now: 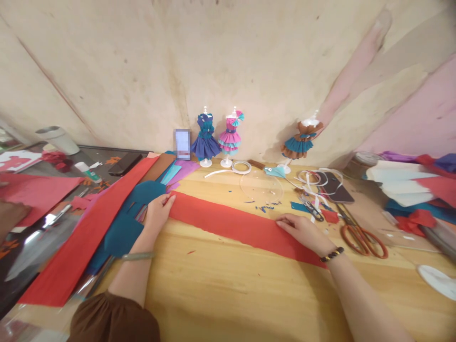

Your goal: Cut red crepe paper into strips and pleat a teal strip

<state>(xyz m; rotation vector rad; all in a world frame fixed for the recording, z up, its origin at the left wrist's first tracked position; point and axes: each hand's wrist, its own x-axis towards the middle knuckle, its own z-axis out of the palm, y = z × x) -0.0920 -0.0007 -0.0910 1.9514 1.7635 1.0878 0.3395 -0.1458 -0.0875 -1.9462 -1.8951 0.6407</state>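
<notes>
A long red crepe paper strip [223, 221] lies slantwise over the wooden table, its left end higher in the view than its right. My left hand [160, 211] pinches the upper left corner of that strip between thumb and fingers. Toward the right end, my right hand [301, 230] has its fingers closed at the strip's upper edge; its palm and wrist cover part of the paper. Left of my left hand, another red paper strip [89, 228] lies over teal paper pieces [124, 237].
Three small dress forms in paper dresses [205, 137] [230, 135] [302, 140] stand along the wall. Orange-handled scissors [363, 240], a phone [337, 186] and white ribbon [313, 178] lie at the right. A glue stick [88, 172] is at the left. Paper scraps [265, 208] dot the table.
</notes>
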